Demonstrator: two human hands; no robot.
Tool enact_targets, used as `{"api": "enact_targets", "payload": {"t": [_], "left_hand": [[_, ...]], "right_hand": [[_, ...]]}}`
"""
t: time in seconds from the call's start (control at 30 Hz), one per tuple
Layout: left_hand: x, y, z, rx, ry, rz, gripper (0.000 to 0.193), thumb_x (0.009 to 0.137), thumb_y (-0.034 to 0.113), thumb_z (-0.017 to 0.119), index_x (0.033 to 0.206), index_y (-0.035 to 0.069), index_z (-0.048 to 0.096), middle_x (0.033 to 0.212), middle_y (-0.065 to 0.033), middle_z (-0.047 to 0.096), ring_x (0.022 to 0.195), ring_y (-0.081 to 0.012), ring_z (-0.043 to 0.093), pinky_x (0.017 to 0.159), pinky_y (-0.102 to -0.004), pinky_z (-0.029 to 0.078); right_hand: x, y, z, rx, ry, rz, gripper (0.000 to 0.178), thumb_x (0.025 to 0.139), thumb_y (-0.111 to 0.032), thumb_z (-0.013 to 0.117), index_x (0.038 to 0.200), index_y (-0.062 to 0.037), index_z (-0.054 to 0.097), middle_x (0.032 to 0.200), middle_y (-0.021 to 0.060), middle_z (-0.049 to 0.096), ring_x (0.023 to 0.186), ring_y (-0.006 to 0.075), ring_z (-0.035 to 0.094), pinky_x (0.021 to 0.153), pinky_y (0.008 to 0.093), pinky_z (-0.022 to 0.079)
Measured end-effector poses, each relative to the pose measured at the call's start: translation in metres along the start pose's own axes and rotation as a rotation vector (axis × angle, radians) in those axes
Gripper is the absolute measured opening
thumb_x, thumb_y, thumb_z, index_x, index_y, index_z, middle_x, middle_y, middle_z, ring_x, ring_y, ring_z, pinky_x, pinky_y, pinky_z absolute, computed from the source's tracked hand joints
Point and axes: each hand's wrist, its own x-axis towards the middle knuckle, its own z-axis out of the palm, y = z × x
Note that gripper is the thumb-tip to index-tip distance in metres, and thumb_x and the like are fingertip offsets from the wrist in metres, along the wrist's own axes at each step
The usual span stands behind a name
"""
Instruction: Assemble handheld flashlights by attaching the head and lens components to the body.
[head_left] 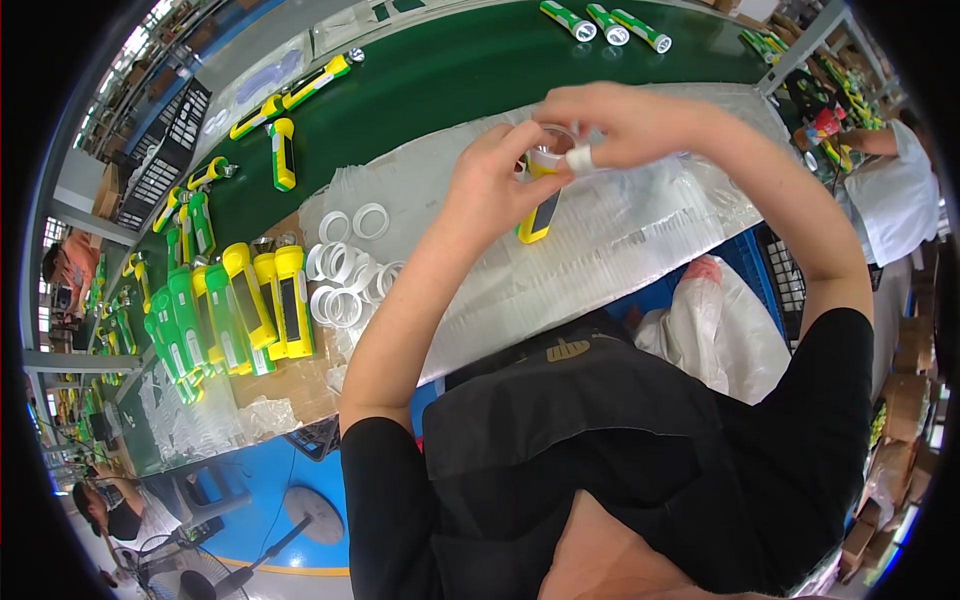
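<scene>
Over the table's middle, my left hand (pixel 500 175) is closed round the head end of a yellow flashlight (pixel 540 222), whose dark-panelled body points down toward me. A clear and whitish round rim (pixel 551 148) shows at its head. My right hand (pixel 625 125), slightly blurred, is curled over that rim from the right, with white tape wrapped on one digit. Its fingertips partly hide the rim, so I cannot tell whether the ring there is loose or seated. Left of my left forearm lies a pile of white rings (pixel 343 307).
Yellow and green flashlights (pixel 240 305) lie heaped beyond the rings at the left. Others rest along the green belt (pixel 440 75), including three green-and-white ones (pixel 615 28) at the far side. Clear plastic (pixel 600 240) covers the worktop. A co-worker (pixel 890 190) is at the right.
</scene>
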Motion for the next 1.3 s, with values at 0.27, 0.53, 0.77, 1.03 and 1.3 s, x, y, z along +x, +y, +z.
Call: {"api": "enact_targets", "payload": {"t": [0.27,0.53,0.77,1.03,1.3], "left_hand": [[-0.004,-0.003,-0.007,-0.042,-0.006,0.032,0.053,0.071,0.014,0.083,0.116,0.008,0.057,0.095,-0.0089,0.067,0.082,-0.0189,0.063,0.071,-0.0315,0.052],[-0.001,0.03,-0.051,-0.662,-0.841,-0.877,0.066,0.074,0.025,0.081,0.128,0.004,0.049,0.096,-0.0137,0.07,0.088,-0.0314,0.069,0.077,-0.0437,0.054],[0.061,-0.145,-0.046,0.249,-0.467,-0.621,0.072,0.072,0.038,0.079,0.128,0.004,0.05,0.104,-0.0206,0.068,0.097,-0.04,0.065,0.084,-0.0428,0.052],[0.109,-0.354,-0.19,1.065,-0.134,-0.493,0.083,0.08,0.04,0.073,0.146,0.011,0.032,0.144,-0.0144,0.042,0.131,-0.0308,0.045,0.103,-0.0481,0.041],[0.101,-0.391,-0.206,1.26,-0.245,-0.452,0.063,0.084,0.031,0.07,0.139,0.017,0.043,0.121,-0.005,0.058,0.116,-0.0253,0.055,0.097,-0.0493,0.042]], "right_hand": [[-0.007,-0.017,0.005,-0.175,-0.056,0.165,0.038,0.077,-0.034,0.075,0.083,-0.0023,0.056,0.07,0.0114,0.058,0.06,0.0245,0.056,0.054,0.0355,0.044],[-0.008,-0.028,0.005,0.047,0.036,-0.101,0.029,0.094,-0.031,0.055,0.111,-0.0086,0.054,0.092,0.0175,0.066,0.075,0.0358,0.064,0.066,0.0409,0.051],[0.068,0.135,0.102,0.008,0.331,0.343,0.023,0.098,-0.032,0.047,0.113,-0.0156,0.053,0.094,0.0182,0.066,0.085,0.0413,0.063,0.071,0.0444,0.051],[0.122,0.309,0.079,-0.169,0.722,0.742,0.048,0.095,-0.037,0.055,0.127,-0.0036,0.044,0.103,0.0208,0.067,0.094,0.0375,0.065,0.083,0.0432,0.05],[0.118,0.298,0.078,-0.599,0.458,0.431,0.04,0.087,-0.032,0.066,0.117,-0.0063,0.059,0.113,0.0176,0.062,0.104,0.0353,0.061,0.088,0.0444,0.049]]}}
